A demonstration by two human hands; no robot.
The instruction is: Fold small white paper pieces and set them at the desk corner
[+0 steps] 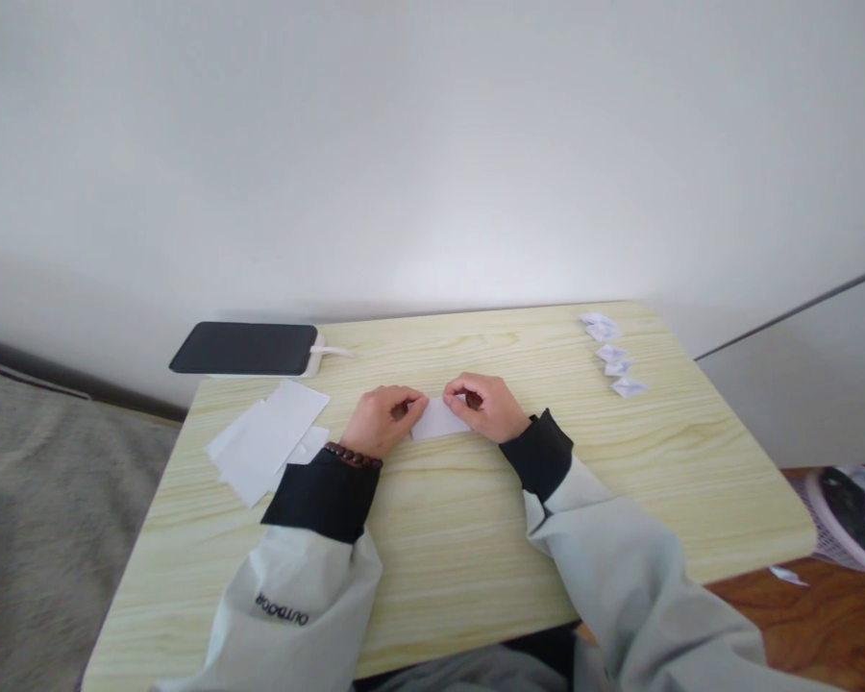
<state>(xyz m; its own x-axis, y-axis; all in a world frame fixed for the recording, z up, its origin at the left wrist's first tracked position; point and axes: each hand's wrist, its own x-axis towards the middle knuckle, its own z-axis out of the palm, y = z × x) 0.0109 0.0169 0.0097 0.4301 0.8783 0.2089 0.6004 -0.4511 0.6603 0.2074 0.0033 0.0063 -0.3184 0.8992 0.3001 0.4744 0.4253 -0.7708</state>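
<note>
A small white sheet of paper (439, 420) lies between my hands on the wooden table. My left hand (385, 420) pinches its left upper corner between thumb and forefinger. At the opposite upper corner, my right hand (488, 406) grips the sheet in the same kind of pinch. The paper's lower edge is straight and rests near the tabletop; the fingers hide both side edges in part. Left of my left hand lies a loose stack of white paper sheets (270, 437), fanned at angles.
Several small folded paper pieces (615, 368) stand in a column at the table's (461, 538) back right. A black phone-like device (245, 348) with a white cable (335, 351) is at the back left. A pink basket (826, 524) and a paper scrap (788, 575) are on the right-hand floor.
</note>
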